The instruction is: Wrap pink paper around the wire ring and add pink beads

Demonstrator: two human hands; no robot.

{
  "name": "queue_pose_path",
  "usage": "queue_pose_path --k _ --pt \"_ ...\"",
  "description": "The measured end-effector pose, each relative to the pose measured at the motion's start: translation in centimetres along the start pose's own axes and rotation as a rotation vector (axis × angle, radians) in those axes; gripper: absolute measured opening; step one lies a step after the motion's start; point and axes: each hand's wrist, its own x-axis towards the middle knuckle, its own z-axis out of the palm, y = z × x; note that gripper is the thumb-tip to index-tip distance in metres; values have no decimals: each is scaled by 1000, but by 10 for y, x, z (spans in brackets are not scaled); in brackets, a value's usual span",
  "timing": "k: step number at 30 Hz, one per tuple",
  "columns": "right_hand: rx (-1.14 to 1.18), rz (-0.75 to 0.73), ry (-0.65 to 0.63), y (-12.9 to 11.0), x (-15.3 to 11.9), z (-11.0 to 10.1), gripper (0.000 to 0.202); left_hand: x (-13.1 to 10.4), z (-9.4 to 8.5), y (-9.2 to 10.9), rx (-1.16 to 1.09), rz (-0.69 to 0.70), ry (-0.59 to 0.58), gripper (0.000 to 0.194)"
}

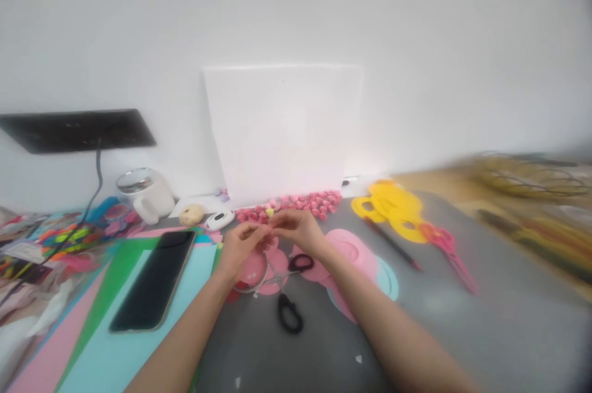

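Note:
My left hand (243, 250) and my right hand (297, 230) meet at the fingertips over the middle of the grey table. Both are closed in a pinch around something small and pinkish, too blurred to name. Just behind them lies a heap of small pink rolled pieces (319, 202). Beneath my hands are pink paper circles (272, 263). Black-handled scissors (290, 313) lie below, between my forearms, their blades toward the circles. More pink paper discs (354, 251) and a light blue one (387, 279) sit partly under my right forearm.
At left, a phone (155, 282) rests on coloured paper sheets (104, 294), near a white mug (150, 195). A white board (284, 134) leans on the wall. Yellow paper shapes (393, 205), a pencil (393, 244) and pink scissors (448, 251) lie to the right.

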Motion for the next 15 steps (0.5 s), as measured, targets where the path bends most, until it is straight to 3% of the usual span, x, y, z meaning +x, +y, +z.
queue_pose_path --k 9,15 --pt "-206 -218 -58 7 1 -4 21 1 -3 3 -155 -92 -26 26" --pt "-182 -187 23 9 2 -1 19 4 -6 1 -267 -121 -39 25"
